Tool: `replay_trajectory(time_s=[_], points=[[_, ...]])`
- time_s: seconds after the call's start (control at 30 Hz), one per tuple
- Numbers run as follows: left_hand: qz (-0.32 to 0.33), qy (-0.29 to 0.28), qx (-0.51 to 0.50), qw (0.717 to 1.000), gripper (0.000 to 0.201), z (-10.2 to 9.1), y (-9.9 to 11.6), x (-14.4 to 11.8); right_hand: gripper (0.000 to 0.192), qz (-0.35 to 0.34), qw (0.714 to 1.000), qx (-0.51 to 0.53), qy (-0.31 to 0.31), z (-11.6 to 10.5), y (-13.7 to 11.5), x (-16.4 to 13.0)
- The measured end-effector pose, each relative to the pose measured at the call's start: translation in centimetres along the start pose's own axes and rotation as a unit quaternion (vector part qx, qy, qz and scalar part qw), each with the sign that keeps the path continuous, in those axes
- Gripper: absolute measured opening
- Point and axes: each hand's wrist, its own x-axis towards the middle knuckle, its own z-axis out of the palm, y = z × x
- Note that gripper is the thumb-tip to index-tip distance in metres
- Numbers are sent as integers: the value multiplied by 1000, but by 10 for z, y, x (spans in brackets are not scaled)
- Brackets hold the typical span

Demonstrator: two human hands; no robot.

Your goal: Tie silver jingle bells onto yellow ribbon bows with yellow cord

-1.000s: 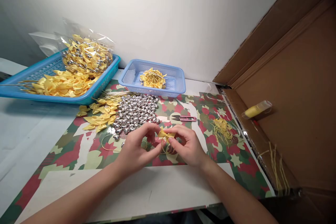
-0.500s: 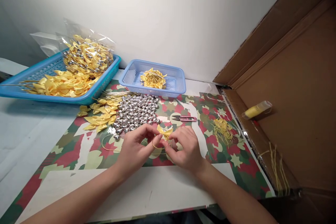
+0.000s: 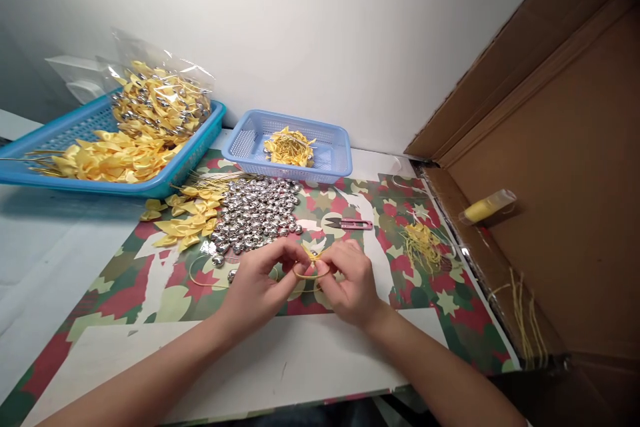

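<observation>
My left hand (image 3: 267,280) and my right hand (image 3: 353,277) meet close together over the patterned sheet, fingers pinched. Between them is a thin yellow cord (image 3: 311,276), bent in a loop that runs from one set of fingertips to the other. A yellow ribbon bow (image 3: 313,252) sits at the fingertips, mostly covered by them. Just beyond the hands lies a heap of silver jingle bells (image 3: 255,213), with loose yellow bows (image 3: 187,230) on its left. Pink-handled thread snips (image 3: 349,223) rest on the sheet past my right hand.
At back left, a blue basket (image 3: 195,150) holds yellow bows and a clear bag (image 3: 160,100) of belled bows. A smaller blue basket (image 3: 333,170) holds more bows. Yellow cord scraps (image 3: 424,247) lie at right. A yellow spool (image 3: 487,207) sticks out from the cardboard wall (image 3: 565,167).
My hands have drawn the cord loop flatter and tighter between the fingertips. More of the bow is now hidden by my fingers. The whole view has shifted slightly.
</observation>
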Motion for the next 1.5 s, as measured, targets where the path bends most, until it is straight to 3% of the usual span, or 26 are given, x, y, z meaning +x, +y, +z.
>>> replay_trajectory(time_s=[0.1,0.27,0.4,0.53,0.7,0.9,1.07,1.17,1.27,1.4,1.5], points=[[-51,-7,-51,997,4,0,-1,2,26,39,997,63,-3,-1,1,2],[-131,-46,-153,978,14,-3,-3,5,23,114,982,141,-60,-3,8,3],[-128,-44,-118,984,19,-6,-1,6,23,155,968,180,-78,-5,11,4],[-121,-23,-93,988,18,-5,4,5,22,111,982,132,-74,-5,10,5],[-131,-24,-132,982,13,-4,5,5,19,11,994,69,-84,-5,9,4],[-163,-7,-213,963,13,-4,7,10,20,-35,995,64,-71,-4,9,3],[-258,-14,-235,937,10,-6,6,11,11,2,996,10,-90,-20,27,13],[-322,26,-274,906,15,-6,0,10,13,72,988,-109,-77,-35,50,20],[-368,39,-322,872,22,-6,-3,11,22,131,959,-240,-67,-43,72,22],[-391,14,-373,842,24,-7,0,14,22,170,933,-301,-96,-42,86,19],[-397,34,-388,831,24,-9,3,15,23,188,931,-295,-105,-39,84,18]])
